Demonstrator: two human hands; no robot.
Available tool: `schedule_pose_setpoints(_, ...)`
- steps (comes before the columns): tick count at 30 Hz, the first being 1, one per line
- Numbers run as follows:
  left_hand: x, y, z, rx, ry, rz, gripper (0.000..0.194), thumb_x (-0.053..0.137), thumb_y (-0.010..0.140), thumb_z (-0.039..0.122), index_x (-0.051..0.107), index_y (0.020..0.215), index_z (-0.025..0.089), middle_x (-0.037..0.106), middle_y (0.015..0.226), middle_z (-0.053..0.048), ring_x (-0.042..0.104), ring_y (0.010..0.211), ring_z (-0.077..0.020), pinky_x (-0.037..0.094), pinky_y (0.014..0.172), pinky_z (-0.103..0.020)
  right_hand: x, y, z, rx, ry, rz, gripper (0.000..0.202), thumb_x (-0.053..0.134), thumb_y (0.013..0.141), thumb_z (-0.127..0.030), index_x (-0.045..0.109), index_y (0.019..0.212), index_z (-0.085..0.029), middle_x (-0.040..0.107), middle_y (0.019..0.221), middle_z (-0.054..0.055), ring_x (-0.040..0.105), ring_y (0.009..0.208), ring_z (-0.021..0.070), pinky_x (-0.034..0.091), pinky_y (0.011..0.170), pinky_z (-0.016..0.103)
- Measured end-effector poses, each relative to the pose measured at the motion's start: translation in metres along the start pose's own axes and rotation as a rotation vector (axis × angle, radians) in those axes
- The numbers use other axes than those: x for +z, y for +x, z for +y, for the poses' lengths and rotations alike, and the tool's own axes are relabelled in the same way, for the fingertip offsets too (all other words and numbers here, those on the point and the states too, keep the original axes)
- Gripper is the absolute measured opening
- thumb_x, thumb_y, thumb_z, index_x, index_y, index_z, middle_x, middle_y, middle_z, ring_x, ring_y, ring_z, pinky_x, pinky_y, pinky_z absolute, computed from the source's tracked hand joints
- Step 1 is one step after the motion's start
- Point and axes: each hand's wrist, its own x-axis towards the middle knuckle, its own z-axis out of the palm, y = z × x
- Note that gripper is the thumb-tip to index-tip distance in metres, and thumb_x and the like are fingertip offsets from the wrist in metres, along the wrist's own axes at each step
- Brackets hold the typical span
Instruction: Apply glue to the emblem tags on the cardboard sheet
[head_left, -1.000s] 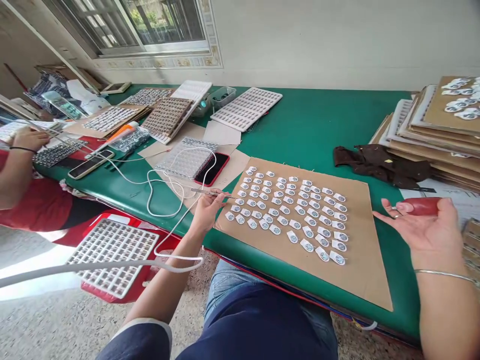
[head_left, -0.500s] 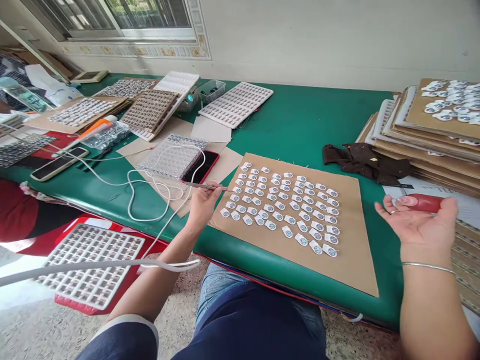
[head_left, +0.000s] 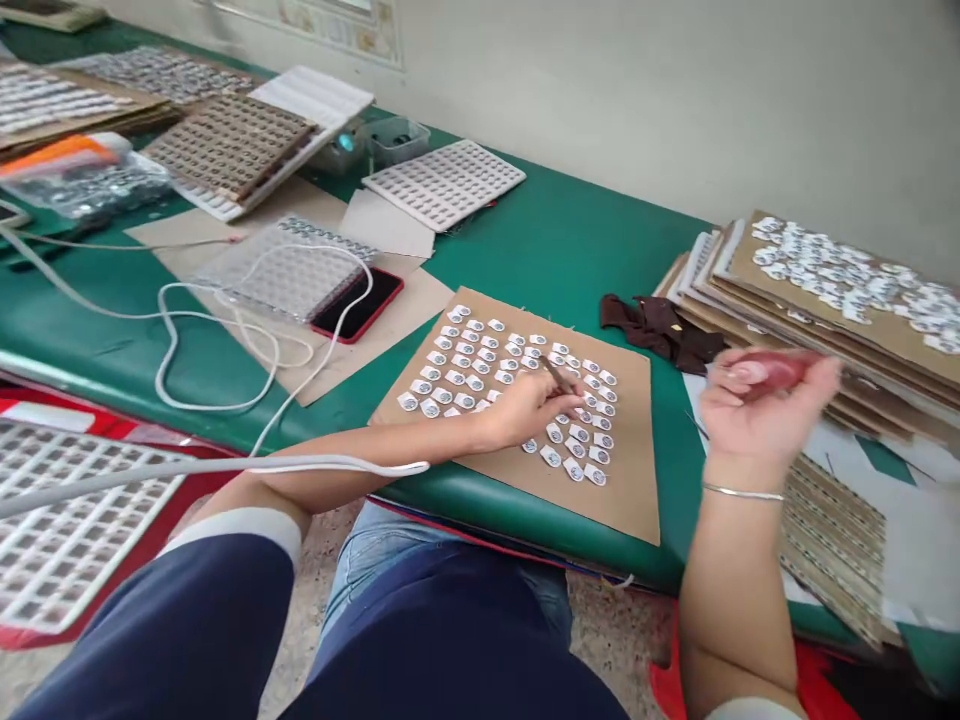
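A brown cardboard sheet [head_left: 630,470] lies on the green table, bearing rows of small white tags [head_left: 551,456] with round dark prints. Over the middle of these rows, my left hand [head_left: 534,403] pinches metal tweezers [head_left: 556,374]; their far end and some tags beneath the hand are hidden. My right hand [head_left: 761,405] is raised palm up beyond the sheet's right edge, with its fingers curled round a red object [head_left: 784,368] that is blurred.
Stacked cardboard sheets [head_left: 862,345] and a dark brown cloth [head_left: 664,330] stand to the right. A white cable [head_left: 266,385], a red-edged phone [head_left: 358,305] and a clear tray [head_left: 289,270] lie left. A white grid tray [head_left: 450,185] sits behind.
My left hand with the tweezers has moved from the sheet's left edge rightward over the tags. My right hand has curled its fingers more round the red object. The camera view has shifted.
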Motion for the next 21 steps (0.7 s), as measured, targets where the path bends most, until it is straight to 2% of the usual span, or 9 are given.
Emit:
schedule_pose_setpoints(1, -0.001, -0.006, -0.003, -0.015, 0.042, -0.014, 0.013, 0.051, 0.086, 0.024, 0.058, 0.087, 0.014, 0.065, 0.086, -0.005, 0.067, 0.074, -0.0145, 0.055, 0.067, -0.025, 0.000, -0.002, 0.005, 0.053, 0.051, -0.082, 0.049, 0.047, 0.072, -0.065, 0.060, 0.069, -0.018, 0.052, 0.062, -0.001, 0.044, 0.043, 0.0020, 0.027, 0.030, 0.011)
schedule_pose_setpoints(3, -0.005, -0.016, -0.005, -0.027, 0.163, -0.050, 0.015, 0.053, 0.085, 0.026, 0.061, 0.083, 0.014, 0.066, 0.089, -0.006, 0.066, 0.074, -0.0142, 0.055, 0.067, -0.025, 0.002, -0.004, 0.014, 0.121, 0.081, -0.152, 0.046, 0.047, 0.073, -0.064, 0.061, 0.075, -0.020, 0.057, 0.067, -0.001, 0.048, 0.046, 0.0032, 0.030, 0.032, 0.012)
schedule_pose_setpoints(5, -0.008, -0.022, -0.004, -0.039, 0.218, -0.104, 0.018, 0.052, 0.087, 0.029, 0.062, 0.087, 0.015, 0.066, 0.090, -0.006, 0.066, 0.074, -0.0143, 0.055, 0.067, -0.025, 0.006, -0.004, 0.022, 0.129, 0.072, -0.165, 0.045, 0.049, 0.073, -0.065, 0.060, 0.077, -0.021, 0.059, 0.068, -0.002, 0.049, 0.046, 0.0037, 0.032, 0.032, 0.013)
schedule_pose_setpoints(7, -0.006, -0.022, 0.000, -0.049, 0.163, -0.130, 0.021, 0.048, 0.089, 0.032, 0.060, 0.095, 0.016, 0.066, 0.094, -0.007, 0.067, 0.078, -0.0160, 0.056, 0.070, -0.028, 0.012, -0.004, 0.030, 0.113, 0.076, -0.150, 0.045, 0.053, 0.069, -0.066, 0.059, 0.076, -0.021, 0.060, 0.067, -0.003, 0.049, 0.046, 0.0041, 0.033, 0.032, 0.014)
schedule_pose_setpoints(11, 0.007, -0.009, 0.007, -0.083, -0.053, -0.011, 0.022, 0.049, 0.089, 0.037, 0.053, 0.097, 0.017, 0.067, 0.099, -0.009, 0.068, 0.085, -0.0210, 0.056, 0.079, -0.035, 0.023, -0.002, 0.051, 0.111, 0.115, -0.149, 0.045, 0.055, 0.065, -0.069, 0.057, 0.067, -0.023, 0.057, 0.057, -0.005, 0.045, 0.045, 0.0046, 0.034, 0.034, 0.015)
schedule_pose_setpoints(13, 0.014, 0.002, 0.009, -0.103, -0.031, 0.028, 0.023, 0.055, 0.085, 0.038, 0.054, 0.095, 0.018, 0.067, 0.099, -0.009, 0.068, 0.084, -0.0221, 0.055, 0.081, -0.036, 0.024, 0.002, 0.063, 0.121, 0.091, -0.191, 0.048, 0.048, 0.065, -0.073, 0.057, 0.064, -0.026, 0.057, 0.054, -0.007, 0.042, 0.047, 0.0057, 0.035, 0.036, 0.016)
schedule_pose_setpoints(15, 0.020, 0.014, 0.012, -0.103, 0.084, 0.025, 0.023, 0.061, 0.081, 0.039, 0.058, 0.090, 0.018, 0.068, 0.099, -0.009, 0.068, 0.084, -0.0235, 0.056, 0.079, -0.034, 0.021, 0.006, 0.072, 0.072, 0.071, -0.204, 0.050, 0.040, 0.066, -0.077, 0.056, 0.062, -0.030, 0.060, 0.055, -0.010, 0.042, 0.051, 0.0071, 0.036, 0.040, 0.017)
schedule_pose_setpoints(18, 0.027, 0.026, 0.020, -0.056, 0.195, -0.022, 0.022, 0.064, 0.078, 0.039, 0.064, 0.085, 0.018, 0.069, 0.094, -0.008, 0.068, 0.081, -0.0238, 0.058, 0.069, -0.030, 0.013, 0.008, 0.076, 0.004, 0.049, -0.204, 0.050, 0.044, 0.063, -0.079, 0.058, 0.066, -0.030, 0.061, 0.061, -0.008, 0.046, 0.056, 0.0106, 0.041, 0.043, 0.023)
schedule_pose_setpoints(21, 0.029, 0.029, 0.024, 0.012, 0.263, -0.014, 0.019, 0.063, 0.078, 0.039, 0.065, 0.082, 0.021, 0.070, 0.090, -0.005, 0.068, 0.079, -0.0224, 0.058, 0.063, -0.027, 0.006, 0.007, 0.069, -0.185, -0.090, -0.212, 0.052, 0.040, 0.067, -0.079, 0.057, 0.066, -0.029, 0.061, 0.062, -0.005, 0.046, 0.055, 0.0117, 0.042, 0.043, 0.026)
